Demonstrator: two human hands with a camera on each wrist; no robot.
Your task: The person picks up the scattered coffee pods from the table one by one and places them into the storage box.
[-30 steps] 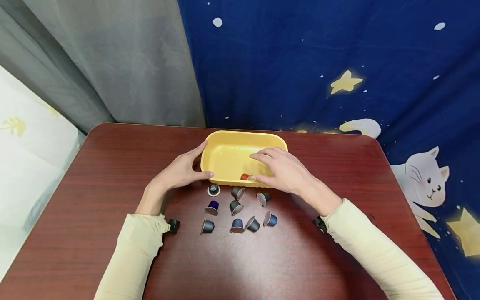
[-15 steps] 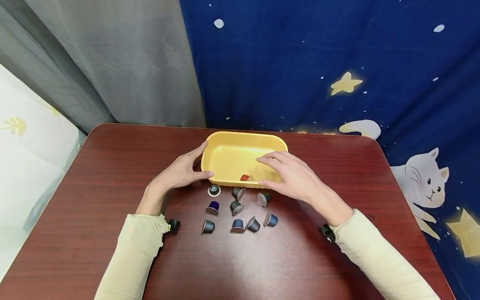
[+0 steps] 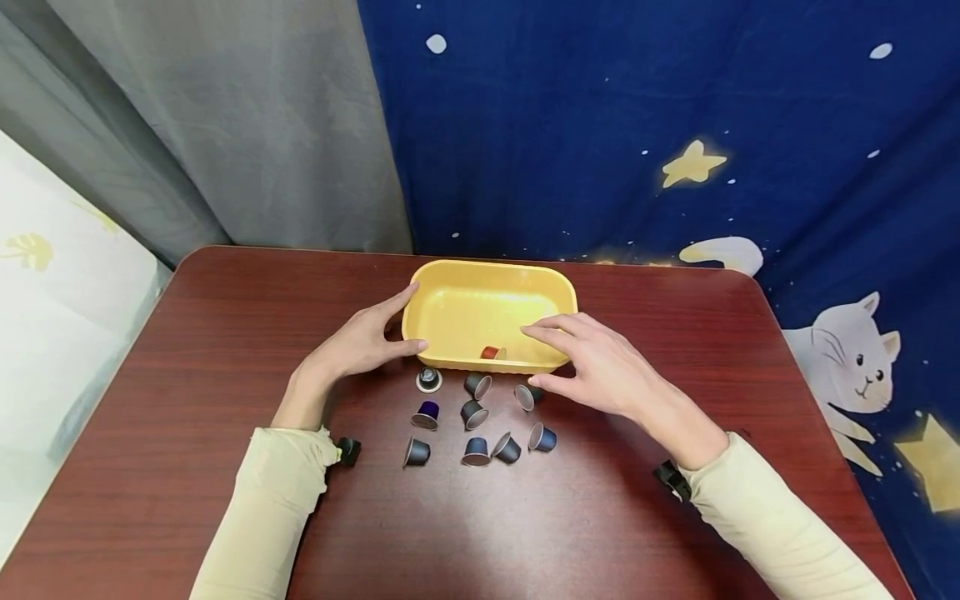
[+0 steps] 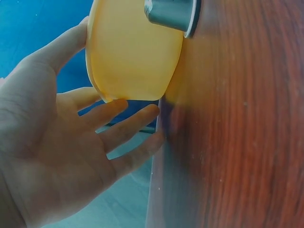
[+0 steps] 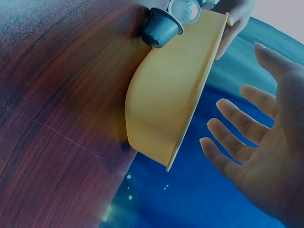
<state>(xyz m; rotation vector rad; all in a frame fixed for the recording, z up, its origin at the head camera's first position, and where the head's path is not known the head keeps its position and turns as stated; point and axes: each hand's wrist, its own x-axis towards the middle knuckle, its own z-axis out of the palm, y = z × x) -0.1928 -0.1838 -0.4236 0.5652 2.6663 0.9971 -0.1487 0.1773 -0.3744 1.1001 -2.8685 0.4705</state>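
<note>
A yellow plastic basin (image 3: 457, 321) stands toward the back of the table, with a red coffee capsule (image 3: 492, 353) lying inside by its near wall. At the basin's left end rests my left hand (image 3: 360, 337), thumb and fingers spread and fairly straight against the rim. My right hand (image 3: 600, 362) hovers over the basin's right end, fingers loosely bent and holding nothing; in the right wrist view its fingers are apart from the basin. Just below its thumb lies a dark capsule (image 3: 525, 397). A dark green capsule (image 4: 173, 14) shows in the left wrist view.
Several capsules lie on the table in front of the basin, among them a purple capsule (image 3: 426, 414), a blue capsule (image 3: 542, 437) and a black capsule (image 3: 428, 379) standing on its rim. The brown table (image 3: 247, 333) ends at a blue curtain (image 3: 525, 125).
My right hand has drawn back to the right and slightly toward me, away from the red capsule, which stays in the basin. The left hand has kept its place.
</note>
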